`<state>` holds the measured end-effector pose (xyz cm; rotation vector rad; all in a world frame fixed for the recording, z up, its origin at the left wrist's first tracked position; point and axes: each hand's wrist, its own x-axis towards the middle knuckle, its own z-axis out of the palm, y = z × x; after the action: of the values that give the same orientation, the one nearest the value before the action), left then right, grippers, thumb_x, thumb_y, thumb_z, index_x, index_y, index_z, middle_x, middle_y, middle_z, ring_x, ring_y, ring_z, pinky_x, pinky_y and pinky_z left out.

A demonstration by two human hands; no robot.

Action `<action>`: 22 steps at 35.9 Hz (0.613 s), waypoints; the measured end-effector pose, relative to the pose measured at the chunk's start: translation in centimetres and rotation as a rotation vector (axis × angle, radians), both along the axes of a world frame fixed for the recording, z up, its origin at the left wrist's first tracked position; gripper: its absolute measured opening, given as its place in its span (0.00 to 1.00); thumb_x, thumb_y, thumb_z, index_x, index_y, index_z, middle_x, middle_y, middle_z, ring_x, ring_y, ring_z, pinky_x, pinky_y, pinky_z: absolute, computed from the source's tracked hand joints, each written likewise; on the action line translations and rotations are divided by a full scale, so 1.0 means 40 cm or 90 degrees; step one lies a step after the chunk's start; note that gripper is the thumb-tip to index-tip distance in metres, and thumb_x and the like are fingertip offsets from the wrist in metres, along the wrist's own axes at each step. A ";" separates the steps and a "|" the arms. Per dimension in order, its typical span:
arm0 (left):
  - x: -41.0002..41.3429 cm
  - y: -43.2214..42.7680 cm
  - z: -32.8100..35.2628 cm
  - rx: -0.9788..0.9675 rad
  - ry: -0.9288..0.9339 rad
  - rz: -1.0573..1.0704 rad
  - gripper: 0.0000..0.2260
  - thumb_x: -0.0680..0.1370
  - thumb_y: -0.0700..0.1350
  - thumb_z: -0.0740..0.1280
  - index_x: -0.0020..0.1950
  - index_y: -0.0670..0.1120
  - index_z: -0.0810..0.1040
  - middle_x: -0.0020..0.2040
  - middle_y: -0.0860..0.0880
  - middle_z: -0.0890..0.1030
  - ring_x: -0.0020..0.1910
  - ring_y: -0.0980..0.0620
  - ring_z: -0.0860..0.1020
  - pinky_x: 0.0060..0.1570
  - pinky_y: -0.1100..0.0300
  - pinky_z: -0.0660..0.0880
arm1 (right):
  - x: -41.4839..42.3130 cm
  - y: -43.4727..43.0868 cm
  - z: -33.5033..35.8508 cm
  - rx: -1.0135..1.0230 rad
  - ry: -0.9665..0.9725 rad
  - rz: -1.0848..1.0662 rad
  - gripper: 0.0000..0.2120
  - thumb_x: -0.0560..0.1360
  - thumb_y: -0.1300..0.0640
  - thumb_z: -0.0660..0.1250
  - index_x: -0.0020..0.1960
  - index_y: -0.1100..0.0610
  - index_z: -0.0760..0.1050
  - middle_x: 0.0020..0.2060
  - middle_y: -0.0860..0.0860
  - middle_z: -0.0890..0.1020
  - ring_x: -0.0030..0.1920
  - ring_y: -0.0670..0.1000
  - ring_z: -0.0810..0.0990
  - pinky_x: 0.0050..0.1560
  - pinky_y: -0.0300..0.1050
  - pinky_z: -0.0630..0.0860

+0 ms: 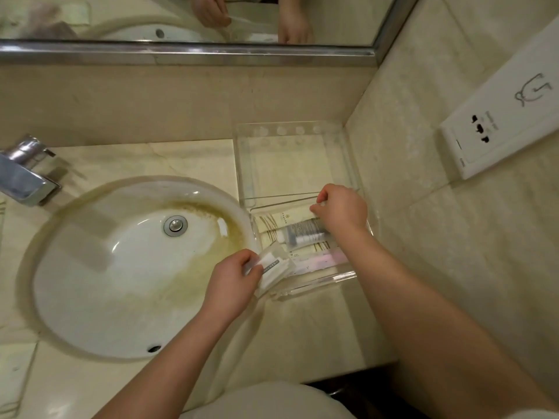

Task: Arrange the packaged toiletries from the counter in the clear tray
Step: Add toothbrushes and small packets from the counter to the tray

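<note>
A clear tray (317,281) sits on the counter right of the sink, with a second, bigger clear tray (242,164) behind it. Inside the near tray lie a cream packet (290,214), a grey-white tube (305,234) and a pink wrapped item (320,260). My right hand (341,208) pinches the right end of the cream packet at the tray's back edge. My left hand (233,281) holds a small white wrapped packet (273,267) over the tray's left front corner.
The round white sink (121,267) fills the left, with a chrome tap (24,173) at its far left. A mirror (181,22) runs along the back wall. A white socket panel (502,128) is on the right wall. Folded cloth (12,376) lies at the left edge.
</note>
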<state>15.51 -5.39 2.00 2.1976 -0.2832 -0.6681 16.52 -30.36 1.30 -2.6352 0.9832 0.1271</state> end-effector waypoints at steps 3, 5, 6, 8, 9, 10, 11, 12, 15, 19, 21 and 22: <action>0.007 -0.012 0.003 -0.009 0.002 -0.002 0.03 0.76 0.42 0.68 0.42 0.47 0.79 0.38 0.53 0.81 0.39 0.57 0.77 0.36 0.63 0.70 | -0.028 0.009 -0.019 -0.027 -0.078 -0.004 0.09 0.69 0.49 0.74 0.46 0.51 0.79 0.47 0.50 0.79 0.49 0.53 0.77 0.46 0.47 0.74; 0.011 -0.020 0.004 -0.014 0.000 -0.002 0.03 0.75 0.41 0.68 0.42 0.47 0.79 0.38 0.52 0.81 0.39 0.57 0.77 0.36 0.64 0.69 | -0.045 0.015 -0.026 -0.016 -0.099 -0.008 0.11 0.70 0.45 0.73 0.46 0.51 0.78 0.48 0.49 0.79 0.52 0.53 0.75 0.49 0.48 0.73; 0.013 -0.022 0.005 -0.017 0.000 -0.002 0.03 0.75 0.41 0.68 0.42 0.47 0.79 0.37 0.52 0.81 0.39 0.56 0.77 0.37 0.64 0.69 | -0.051 0.019 -0.028 -0.005 -0.096 -0.006 0.11 0.70 0.44 0.73 0.45 0.50 0.79 0.48 0.49 0.79 0.52 0.52 0.74 0.49 0.47 0.72; 0.016 -0.025 0.004 -0.017 0.000 -0.003 0.03 0.75 0.41 0.68 0.42 0.47 0.79 0.37 0.52 0.81 0.39 0.56 0.77 0.37 0.63 0.69 | -0.058 0.031 -0.030 0.019 -0.075 0.035 0.09 0.71 0.44 0.71 0.44 0.49 0.80 0.45 0.47 0.80 0.52 0.52 0.74 0.47 0.47 0.72; 0.017 -0.026 0.004 -0.014 0.000 -0.004 0.03 0.75 0.41 0.68 0.41 0.47 0.79 0.37 0.52 0.81 0.39 0.56 0.77 0.37 0.63 0.69 | -0.061 0.040 -0.031 0.025 -0.063 0.072 0.08 0.72 0.45 0.70 0.44 0.49 0.81 0.44 0.46 0.81 0.52 0.52 0.74 0.47 0.47 0.72; 0.018 -0.026 0.003 -0.010 0.000 -0.004 0.03 0.75 0.41 0.68 0.41 0.47 0.79 0.37 0.52 0.81 0.39 0.57 0.77 0.37 0.62 0.69 | -0.063 0.049 -0.034 0.028 -0.056 0.112 0.07 0.72 0.45 0.69 0.45 0.48 0.81 0.43 0.46 0.81 0.51 0.52 0.74 0.47 0.47 0.72; 0.018 -0.026 0.002 -0.006 0.000 -0.004 0.04 0.75 0.41 0.68 0.41 0.47 0.79 0.37 0.52 0.80 0.39 0.57 0.76 0.37 0.62 0.69 | -0.063 0.060 -0.036 0.030 -0.054 0.147 0.08 0.72 0.45 0.69 0.46 0.48 0.82 0.44 0.46 0.81 0.52 0.52 0.74 0.49 0.48 0.73; 0.019 -0.027 0.000 -0.003 0.001 -0.003 0.04 0.75 0.41 0.68 0.41 0.47 0.79 0.37 0.52 0.80 0.39 0.57 0.76 0.36 0.62 0.69 | -0.062 0.069 -0.038 0.038 -0.054 0.169 0.08 0.72 0.45 0.69 0.47 0.47 0.82 0.46 0.47 0.81 0.53 0.52 0.74 0.52 0.49 0.73; 0.019 -0.027 -0.005 0.002 0.003 0.001 0.04 0.75 0.41 0.68 0.41 0.47 0.78 0.37 0.52 0.80 0.39 0.57 0.76 0.36 0.61 0.69 | -0.057 0.082 -0.043 0.065 -0.053 0.176 0.11 0.72 0.46 0.70 0.53 0.46 0.82 0.52 0.48 0.80 0.56 0.53 0.74 0.57 0.50 0.72; 0.027 -0.040 -0.005 -0.008 0.002 0.005 0.04 0.75 0.41 0.67 0.41 0.45 0.78 0.36 0.51 0.79 0.37 0.54 0.75 0.35 0.60 0.68 | -0.066 0.083 -0.047 0.066 -0.079 0.174 0.15 0.73 0.47 0.68 0.59 0.48 0.81 0.53 0.49 0.80 0.56 0.53 0.73 0.57 0.51 0.73; 0.039 -0.053 -0.007 -0.012 -0.002 0.001 0.04 0.76 0.41 0.67 0.41 0.44 0.78 0.37 0.50 0.80 0.37 0.55 0.75 0.34 0.61 0.68 | -0.078 0.081 -0.046 0.047 -0.101 0.172 0.16 0.73 0.47 0.68 0.59 0.48 0.81 0.51 0.49 0.80 0.55 0.53 0.74 0.56 0.51 0.73; 0.046 -0.059 -0.009 -0.013 -0.002 0.000 0.03 0.76 0.41 0.67 0.42 0.44 0.78 0.37 0.50 0.80 0.37 0.55 0.75 0.34 0.62 0.68 | -0.084 0.079 -0.046 0.039 -0.110 0.166 0.15 0.72 0.47 0.69 0.57 0.48 0.81 0.50 0.48 0.80 0.54 0.52 0.74 0.55 0.51 0.73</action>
<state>17.36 -7.76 1.65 2.1802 -0.2910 -0.6588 13.16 -27.21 -0.52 -2.6539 0.5702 -0.0110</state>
